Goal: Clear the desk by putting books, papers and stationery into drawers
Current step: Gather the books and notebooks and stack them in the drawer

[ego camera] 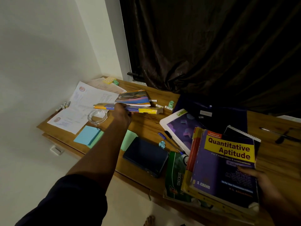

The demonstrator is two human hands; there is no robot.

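- The left arm, in a dark sleeve (68, 201), stretches straight forward. The left hand (122, 114) grips a thin yellow-edged book (146, 110), back of the hand up.
- The right hand (260, 181), low and close to the body, holds a purple book (224, 168), thumb lying on its cover.

Wooden desk (146, 126) w/ papers (81, 101), blue sticky pad (87, 134), glass ashtray (97, 117), navy case (145, 156), pens (169, 137).

My bench (146, 126) is grained wood; the ashtray (97, 117) clear glass; the Quantitative Aptitude book (224, 165) glossy-covered; the curtain (211, 46) sheeny cloth.
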